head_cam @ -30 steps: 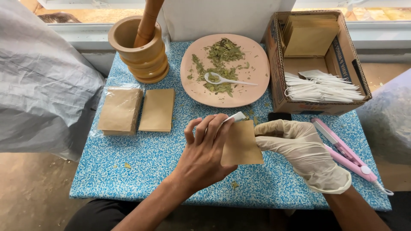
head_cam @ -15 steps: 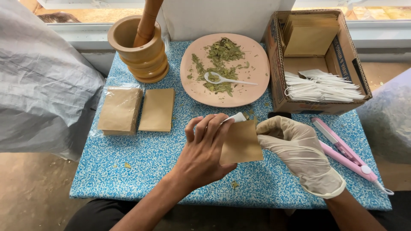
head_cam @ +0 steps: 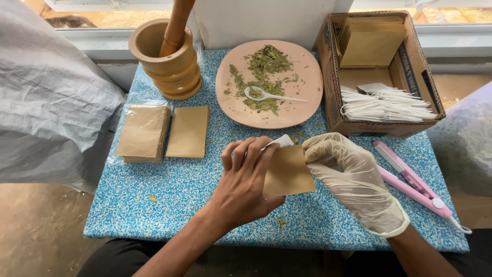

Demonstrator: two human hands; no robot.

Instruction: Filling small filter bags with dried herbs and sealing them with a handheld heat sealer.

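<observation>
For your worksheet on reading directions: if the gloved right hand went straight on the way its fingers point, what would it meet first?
The gloved right hand points left; its fingertips already touch the brown paper pouch, with the bare left hand just beyond.

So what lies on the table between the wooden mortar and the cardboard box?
In the head view, a pink plate of dried green leaves with a white spoon lies between the wooden mortar and the cardboard box.

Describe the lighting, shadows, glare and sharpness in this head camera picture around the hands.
Head view: soft, even daylight; only faint shadows under the left hand and gloved right hand. No harsh glare on the brown pouch or pink plate. Hands and blue speckled table are sharp; the window strip along the top is bright and washed out.
</observation>
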